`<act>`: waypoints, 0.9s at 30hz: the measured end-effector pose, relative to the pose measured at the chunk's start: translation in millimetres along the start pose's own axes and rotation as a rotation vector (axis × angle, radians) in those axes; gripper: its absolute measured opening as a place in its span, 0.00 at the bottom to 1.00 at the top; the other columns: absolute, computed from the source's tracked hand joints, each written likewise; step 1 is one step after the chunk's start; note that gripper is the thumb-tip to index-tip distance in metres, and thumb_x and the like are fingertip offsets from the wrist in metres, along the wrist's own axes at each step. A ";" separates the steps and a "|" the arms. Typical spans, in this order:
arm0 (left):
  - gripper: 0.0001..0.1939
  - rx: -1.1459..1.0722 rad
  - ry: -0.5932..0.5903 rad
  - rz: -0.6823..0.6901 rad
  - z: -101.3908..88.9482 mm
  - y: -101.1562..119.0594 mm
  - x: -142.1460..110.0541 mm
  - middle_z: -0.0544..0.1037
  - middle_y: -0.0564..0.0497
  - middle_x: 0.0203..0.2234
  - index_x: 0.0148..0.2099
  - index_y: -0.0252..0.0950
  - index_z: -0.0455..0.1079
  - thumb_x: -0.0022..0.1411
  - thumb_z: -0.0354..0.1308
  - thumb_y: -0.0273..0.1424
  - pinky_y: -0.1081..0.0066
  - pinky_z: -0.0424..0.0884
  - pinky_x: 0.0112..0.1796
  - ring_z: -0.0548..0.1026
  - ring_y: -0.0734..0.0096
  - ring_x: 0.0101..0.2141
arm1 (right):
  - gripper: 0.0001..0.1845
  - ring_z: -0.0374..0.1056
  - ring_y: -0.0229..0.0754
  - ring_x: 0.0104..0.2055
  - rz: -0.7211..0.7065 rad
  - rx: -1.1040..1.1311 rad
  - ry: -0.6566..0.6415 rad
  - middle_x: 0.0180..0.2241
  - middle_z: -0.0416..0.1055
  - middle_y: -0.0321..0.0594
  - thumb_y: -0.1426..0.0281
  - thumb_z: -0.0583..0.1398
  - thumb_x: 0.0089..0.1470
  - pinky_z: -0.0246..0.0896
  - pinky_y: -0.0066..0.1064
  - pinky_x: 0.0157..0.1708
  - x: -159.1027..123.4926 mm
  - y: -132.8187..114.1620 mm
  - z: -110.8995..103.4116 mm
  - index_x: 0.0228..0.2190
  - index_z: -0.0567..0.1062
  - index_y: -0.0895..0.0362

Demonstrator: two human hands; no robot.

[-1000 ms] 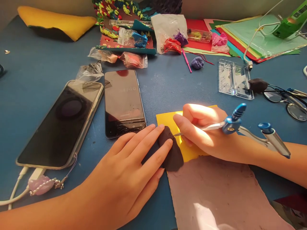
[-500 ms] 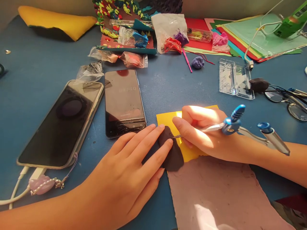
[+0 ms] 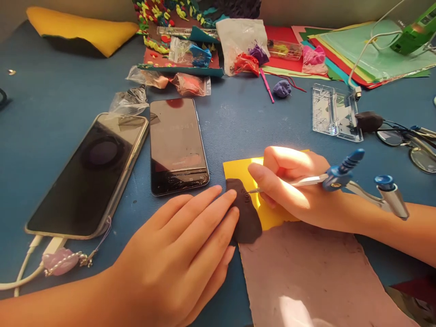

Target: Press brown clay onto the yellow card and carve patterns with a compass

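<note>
My right hand (image 3: pixel 289 184) is closed around a drawing compass (image 3: pixel 335 177) with blue fittings. Its needle tip touches the right edge of a flat black piece of clay (image 3: pixel 248 218), where small curved marks show. My left hand (image 3: pixel 190 254) lies flat with fingers stretched out, its fingertips on the clay's left edge. Beneath the clay and my right hand is a yellow sheet (image 3: pixel 235 169). A dull pink clay-covered sheet (image 3: pixel 306 268) with a ragged edge spreads below, overlapping the yellow; the black piece reaches its top left corner.
Two phones, one (image 3: pixel 91 177) with cables plugged in and one (image 3: pixel 179 145) beside it, lie left. Behind are bagged clay (image 3: pixel 192 85), a pink stick (image 3: pixel 266 86) and a purple clay lump (image 3: pixel 282 89). A clear plastic case (image 3: pixel 335 111) and glasses (image 3: pixel 420 156) lie right.
My left fingers have drawn back left and down, uncovering more of the black clay and its marks. My right hand with the compass has shifted slightly right.
</note>
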State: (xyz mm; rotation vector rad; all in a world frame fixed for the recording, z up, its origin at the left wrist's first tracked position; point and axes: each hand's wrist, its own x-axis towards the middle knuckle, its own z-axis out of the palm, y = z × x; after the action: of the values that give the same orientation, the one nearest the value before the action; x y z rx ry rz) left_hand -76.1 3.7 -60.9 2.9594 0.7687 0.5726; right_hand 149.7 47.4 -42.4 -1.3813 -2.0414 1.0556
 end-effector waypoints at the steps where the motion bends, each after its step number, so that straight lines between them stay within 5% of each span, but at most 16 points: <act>1: 0.17 0.024 0.014 0.035 -1.0 -0.4 -1.6 0.75 0.39 0.51 0.53 0.27 0.69 0.62 0.53 0.23 0.57 0.72 0.49 0.71 0.52 0.54 | 0.22 0.51 0.31 0.17 -0.003 0.007 0.004 0.16 0.58 0.29 0.58 0.56 0.59 0.44 0.26 0.17 -0.4 0.1 0.1 0.19 0.58 0.54; 11: 0.13 0.120 0.045 0.066 -0.4 18.5 -12.6 0.80 0.45 0.44 0.47 0.30 0.74 0.62 0.54 0.25 0.64 0.78 0.42 0.78 0.59 0.46 | 0.24 0.51 0.31 0.17 -0.009 0.060 -0.042 0.15 0.57 0.29 0.56 0.53 0.61 0.46 0.26 0.16 -4.4 -10.7 8.6 0.18 0.58 0.55; 27: 0.14 0.137 0.072 0.079 1.6 17.1 -11.2 0.79 0.40 0.46 0.49 0.27 0.74 0.62 0.55 0.26 0.62 0.80 0.39 0.77 0.53 0.48 | 0.21 0.55 0.30 0.19 -0.042 -0.030 -0.074 0.16 0.59 0.28 0.59 0.54 0.61 0.46 0.24 0.17 -2.9 -7.4 15.0 0.20 0.62 0.55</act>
State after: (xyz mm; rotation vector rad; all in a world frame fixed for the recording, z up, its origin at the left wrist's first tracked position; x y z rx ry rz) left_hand -76.6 -16.5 -64.2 3.1222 0.7274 0.6609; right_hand 135.7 38.1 -45.4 -1.3269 -2.1380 1.0774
